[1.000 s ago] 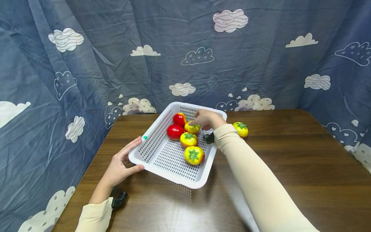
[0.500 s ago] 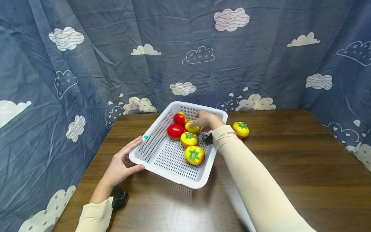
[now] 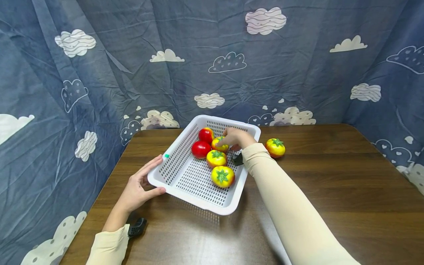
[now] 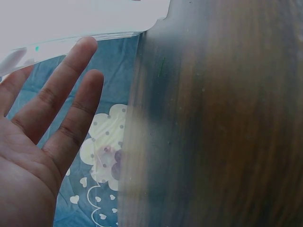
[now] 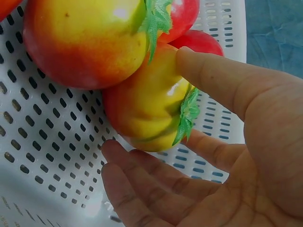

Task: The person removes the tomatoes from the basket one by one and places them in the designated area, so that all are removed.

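Observation:
A white perforated plastic basket stands on the table. My left hand holds its near left corner, thumb at the front rim and fingers along the left side. Inside the basket my right hand grips a yellow-and-red toy tomato, its thumb on top and its fingers curled below. Two more toy tomatoes, a middle one and a near one, lie in a row toward the front. Beside them are a smooth red fruit and a red-and-yellow fruit.
Another toy tomato lies on the brown wooden table, right of the basket. A blue curtain with cloud prints hangs behind the table and at both sides. Each wrist wears a small black camera.
The view has shifted very slightly. Both hands, the basket and the fruit keep essentially the same places, with the right hand still at the same tomato.

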Action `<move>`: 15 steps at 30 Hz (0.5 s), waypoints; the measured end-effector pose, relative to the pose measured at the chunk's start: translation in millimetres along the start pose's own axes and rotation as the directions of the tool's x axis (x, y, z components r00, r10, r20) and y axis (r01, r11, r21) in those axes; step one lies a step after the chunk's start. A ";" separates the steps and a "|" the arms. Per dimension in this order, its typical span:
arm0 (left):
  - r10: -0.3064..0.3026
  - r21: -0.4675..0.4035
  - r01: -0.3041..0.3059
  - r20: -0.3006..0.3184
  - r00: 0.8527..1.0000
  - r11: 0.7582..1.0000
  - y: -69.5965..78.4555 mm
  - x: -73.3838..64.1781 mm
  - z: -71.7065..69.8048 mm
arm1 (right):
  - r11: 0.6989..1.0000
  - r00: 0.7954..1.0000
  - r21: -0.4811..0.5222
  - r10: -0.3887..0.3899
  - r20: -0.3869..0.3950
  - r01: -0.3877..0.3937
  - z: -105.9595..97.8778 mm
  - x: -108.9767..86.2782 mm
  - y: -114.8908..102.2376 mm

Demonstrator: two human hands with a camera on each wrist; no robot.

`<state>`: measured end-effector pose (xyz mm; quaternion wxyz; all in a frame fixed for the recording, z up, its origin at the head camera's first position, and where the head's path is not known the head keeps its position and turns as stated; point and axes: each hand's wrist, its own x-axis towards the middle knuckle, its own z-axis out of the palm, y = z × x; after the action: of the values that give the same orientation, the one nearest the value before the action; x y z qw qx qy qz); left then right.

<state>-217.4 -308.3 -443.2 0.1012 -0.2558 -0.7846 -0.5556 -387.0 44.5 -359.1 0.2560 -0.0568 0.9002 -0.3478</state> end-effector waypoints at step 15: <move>-0.006 0.006 0.006 -0.001 1.000 1.000 0.0 -0.3 -0.1 | 0.999 1.000 0.042 0.004 0.021 -0.005 3.4 0.7 0.0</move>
<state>-217.2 -308.4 -443.3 0.1005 -0.2529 -0.7871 -0.5535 -385.9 42.4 -361.6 0.2676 -0.0529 0.8900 -0.3655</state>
